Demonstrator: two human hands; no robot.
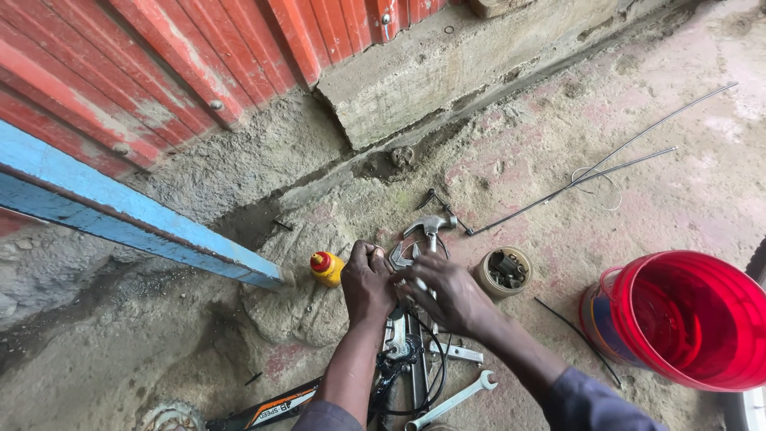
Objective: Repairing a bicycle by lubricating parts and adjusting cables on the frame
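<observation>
Rough, sandy concrete floor [654,183] across most of the frame, with a red corrugated metal wall [183,56] along the top left and a grey concrete step [447,64] at top centre.

Low centre: small metal part [401,263], pinched between both hands just above a black bicycle derailleur assembly [399,351] with looping black cable; exact shape of the part too hidden to tell. Left hand [367,281] curled narrow around the part from the left. Right hand [440,294] closed over it from the right, fingertips pressed against the left hand.

Just above the hands, a steel claw hammer head [431,225]. Just left of them, a small yellow bottle with a red cap [327,268]. To the right, a round tin of small metal pieces [504,271]. Below, near the bottom edge, a silver open-ended spanner [451,397] lying aslant.

Further out: large red plastic bucket [686,319] at lower right, long thin steel rods [590,175] at upper right, blue painted wooden beam [128,215] slanting across the left, toothed chainring [169,417] at the bottom left.
</observation>
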